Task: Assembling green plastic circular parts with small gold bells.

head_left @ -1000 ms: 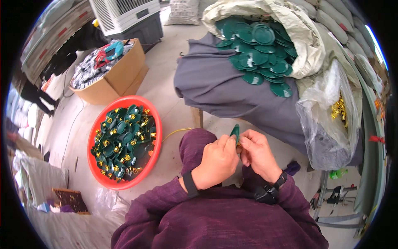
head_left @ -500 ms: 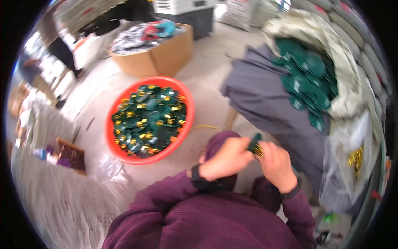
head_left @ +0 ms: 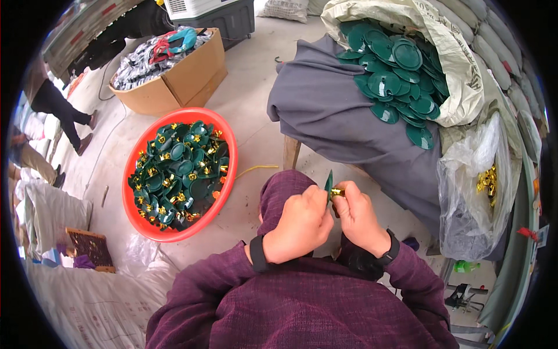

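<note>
Above my lap, my left hand (head_left: 299,221) is closed on a dark green plastic disc (head_left: 329,181), which stands almost edge-on to me. My right hand (head_left: 360,220) pinches a small shiny gold metal piece (head_left: 337,192) against the disc's right face; whether the two are joined cannot be seen. To my left, a red-orange basin (head_left: 233,152) holds many green discs with gold pieces on them. Plain green discs (head_left: 401,81) spill from a whitish woven sack (head_left: 465,96) at the upper right. A clear plastic bag (head_left: 459,186) below the sack contains loose gold pieces (head_left: 487,181).
A grey cloth (head_left: 325,110) drapes the wooden-legged table under the sack. Beyond the basin stands a cardboard box (head_left: 197,72) filled with black-and-white items. Full sacks (head_left: 494,55) are stacked along the right. Another person's legs (head_left: 61,119) show at far left.
The disc has turned from a slant to nearly upright between my hands. My view has shifted, so the basin, box and sack appear farther left.
</note>
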`<action>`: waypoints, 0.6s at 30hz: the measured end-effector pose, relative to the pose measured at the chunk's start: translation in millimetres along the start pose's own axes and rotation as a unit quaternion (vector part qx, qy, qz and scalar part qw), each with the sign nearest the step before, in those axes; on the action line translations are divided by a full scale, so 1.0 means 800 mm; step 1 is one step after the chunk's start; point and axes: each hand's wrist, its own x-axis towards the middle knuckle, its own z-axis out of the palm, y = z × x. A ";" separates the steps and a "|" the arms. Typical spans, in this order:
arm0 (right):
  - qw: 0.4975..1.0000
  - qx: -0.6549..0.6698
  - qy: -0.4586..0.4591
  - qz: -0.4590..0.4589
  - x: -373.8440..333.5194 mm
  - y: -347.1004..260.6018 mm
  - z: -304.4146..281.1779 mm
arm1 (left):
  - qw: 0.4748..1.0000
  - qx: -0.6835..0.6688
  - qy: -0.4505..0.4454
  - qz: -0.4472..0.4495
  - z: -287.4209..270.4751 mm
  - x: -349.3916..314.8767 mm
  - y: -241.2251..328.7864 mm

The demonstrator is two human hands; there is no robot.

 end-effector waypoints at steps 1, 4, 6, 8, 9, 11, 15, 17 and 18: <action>0.991 0.094 -0.030 0.090 0.001 -0.001 0.003 | 1.000 0.019 0.017 0.018 0.000 -0.004 0.000; 0.928 0.267 -0.095 0.244 0.016 -0.004 0.031 | 0.993 0.085 -0.015 -0.075 -0.009 -0.023 -0.019; 0.897 0.309 -0.087 0.305 0.022 -0.011 0.009 | 0.995 -0.001 -0.002 -0.096 -0.012 0.002 -0.020; 0.890 0.374 -0.051 0.257 -0.001 0.008 -0.003 | 0.990 -0.110 0.083 -0.021 0.003 0.016 -0.052; 0.888 0.302 -0.143 0.315 -0.004 0.046 -0.006 | 0.963 -0.183 0.111 -0.165 -0.043 0.025 -0.050; 0.944 0.189 -0.198 0.183 -0.006 0.024 0.017 | 0.891 -0.259 0.203 -0.313 -0.155 0.012 -0.040; 0.851 0.103 -0.480 0.186 -0.015 0.053 0.020 | 0.873 0.132 0.455 -0.118 -0.367 -0.059 0.000; 0.839 0.088 -0.498 0.202 -0.019 0.062 0.019 | 0.736 0.495 0.461 -0.026 -0.451 -0.094 0.070; 0.832 0.079 -0.515 0.193 -0.021 0.070 0.022 | 0.744 0.292 0.599 0.042 -0.495 -0.111 0.088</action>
